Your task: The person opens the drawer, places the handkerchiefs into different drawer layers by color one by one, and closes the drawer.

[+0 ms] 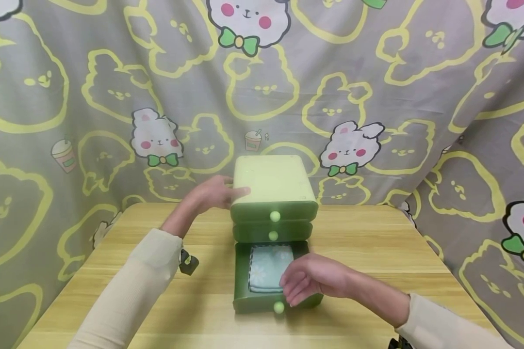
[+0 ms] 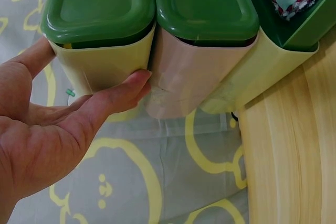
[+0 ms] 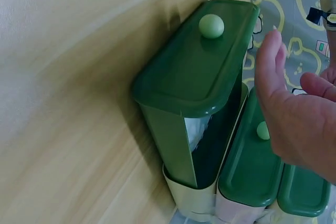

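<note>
Looking down from the head view: the left hand lies with straight fingers against the upper left side of the small drawer unit on the wooden table, while the right hand, fingers relaxed and holding nothing, hovers over the pulled-out bottom drawer, where a folded pale-blue cloth lies. Left wrist view: fingertips touch the unit's pale side wall, palm loose. Right wrist view: the hand is flat and empty just beside the drawer front and its knob.
</note>
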Tool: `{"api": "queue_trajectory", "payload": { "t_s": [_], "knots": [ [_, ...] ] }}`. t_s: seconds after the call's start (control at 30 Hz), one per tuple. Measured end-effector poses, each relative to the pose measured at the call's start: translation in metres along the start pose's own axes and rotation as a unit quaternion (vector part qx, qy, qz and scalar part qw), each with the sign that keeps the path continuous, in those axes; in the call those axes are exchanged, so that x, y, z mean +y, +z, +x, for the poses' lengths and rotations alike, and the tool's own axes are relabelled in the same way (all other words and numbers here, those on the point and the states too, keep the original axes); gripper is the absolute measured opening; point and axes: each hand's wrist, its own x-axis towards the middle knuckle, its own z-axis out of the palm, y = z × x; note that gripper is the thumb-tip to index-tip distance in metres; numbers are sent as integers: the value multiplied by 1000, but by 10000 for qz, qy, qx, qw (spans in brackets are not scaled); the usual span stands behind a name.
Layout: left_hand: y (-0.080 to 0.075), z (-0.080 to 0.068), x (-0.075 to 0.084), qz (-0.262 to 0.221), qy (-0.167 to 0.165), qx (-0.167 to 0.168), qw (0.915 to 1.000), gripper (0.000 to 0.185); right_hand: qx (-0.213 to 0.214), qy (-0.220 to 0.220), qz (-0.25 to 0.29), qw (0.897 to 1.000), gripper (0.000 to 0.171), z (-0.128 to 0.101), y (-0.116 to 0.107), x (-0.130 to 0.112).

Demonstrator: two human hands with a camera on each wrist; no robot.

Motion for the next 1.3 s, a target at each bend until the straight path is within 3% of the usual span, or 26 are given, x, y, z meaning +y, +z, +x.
{"api": "queue_trajectory", "payload": {
  "t_s": [0.37,0.53,0.73,0.87,1.1,1.3],
  "knots": [
    [-1,-1,1,27,3,10,10000,84,-1166,1090,-105,9871,48,-5,10,25],
    [-1,-1,0,87,9,19,10000,84,-1228,1439,-160,9818,55,-3,14,39],
    [-2,-1,-1,-4,46,-33,10000,82,-1129,1387,302,9834,57,0,16,47],
    [-3,-1,-1,-42,60,-40,10000,81,-800,1080,671,9886,50,1,23,49],
    [-3,-1,-2,143,59,23,9999,84,525,560,1151,9904,37,3,36,53],
    [-2,-1,-2,98,29,-19,9999,84,872,466,1212,9877,38,7,36,52]
  ]
}}
